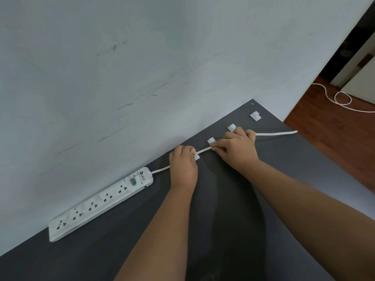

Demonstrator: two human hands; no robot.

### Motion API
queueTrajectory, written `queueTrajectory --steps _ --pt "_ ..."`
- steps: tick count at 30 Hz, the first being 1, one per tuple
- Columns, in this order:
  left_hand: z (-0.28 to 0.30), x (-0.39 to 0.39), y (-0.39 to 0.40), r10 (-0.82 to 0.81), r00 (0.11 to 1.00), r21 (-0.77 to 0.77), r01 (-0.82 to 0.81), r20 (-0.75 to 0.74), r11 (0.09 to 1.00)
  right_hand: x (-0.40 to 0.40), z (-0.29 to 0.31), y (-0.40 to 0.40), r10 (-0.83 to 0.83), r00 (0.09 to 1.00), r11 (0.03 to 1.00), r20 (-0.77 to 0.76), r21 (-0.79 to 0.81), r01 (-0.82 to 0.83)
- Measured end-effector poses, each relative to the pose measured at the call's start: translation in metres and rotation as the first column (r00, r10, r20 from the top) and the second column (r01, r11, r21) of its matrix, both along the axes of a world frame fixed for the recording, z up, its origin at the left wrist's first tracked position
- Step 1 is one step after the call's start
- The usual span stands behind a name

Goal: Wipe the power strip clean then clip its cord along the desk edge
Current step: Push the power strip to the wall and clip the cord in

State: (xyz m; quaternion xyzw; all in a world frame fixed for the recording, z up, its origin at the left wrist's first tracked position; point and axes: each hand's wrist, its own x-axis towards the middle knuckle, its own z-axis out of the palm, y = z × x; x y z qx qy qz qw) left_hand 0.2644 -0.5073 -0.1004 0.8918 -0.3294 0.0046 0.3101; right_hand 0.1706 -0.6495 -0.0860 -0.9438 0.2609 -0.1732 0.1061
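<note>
A white power strip (101, 202) lies flat on the dark grey desk (121, 250), against the wall. Its white cord (274, 133) leaves the strip's right end, runs under both hands and goes off the desk's right edge. My left hand (183, 167) pinches the cord at a white clip (197, 157). My right hand (236, 150) grips the cord just right of that, its fingertips at a second clip (211, 140). A third clip (231, 127) sits at the right hand's knuckles, and a fourth clip (255, 115) stands free farther along.
The pale scuffed wall (142, 67) rises right behind the desk. Beyond the desk's right edge is a wooden floor (324, 122) with a loose white cable (343, 98) looping on it, near a white cabinet (361, 86).
</note>
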Motion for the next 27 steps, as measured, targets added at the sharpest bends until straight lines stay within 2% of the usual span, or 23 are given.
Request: queueTrajectory --steps 3,8,13,16,19,22,27 --pt "-0.003 0.002 0.005 -0.027 0.999 -0.061 0.024 -0.04 0.998 0.0 -0.003 0.0 -0.061 0.996 0.996 0.062 0.062 0.057" --pt "0.001 0.01 0.014 -0.095 0.976 -0.113 0.074 -0.195 0.991 -0.002 0.004 -0.007 -0.112 0.994 0.986 0.002 0.127 0.111" --pt "0.012 0.013 0.001 -0.022 0.93 -0.068 -0.004 -0.366 0.998 -0.019 0.008 -0.033 -0.058 0.998 0.963 0.018 0.264 0.051" --pt "0.014 0.011 -0.016 -0.001 0.97 0.081 0.022 -0.245 0.997 -0.022 0.004 -0.036 -0.036 0.999 0.958 0.013 0.286 0.031" --pt "0.02 0.009 -0.032 -0.118 0.981 0.146 0.141 -0.156 0.979 -0.021 0.005 -0.034 -0.054 0.998 0.958 0.014 0.282 0.048" --pt "0.023 0.013 -0.044 -0.208 0.962 0.163 0.237 -0.179 0.958 -0.022 0.006 -0.034 -0.057 0.998 0.958 0.02 0.282 0.049" --pt "0.025 0.019 -0.055 -0.252 0.953 0.181 0.281 -0.165 0.942 -0.019 0.007 -0.033 -0.054 0.997 0.958 0.046 0.284 0.039"
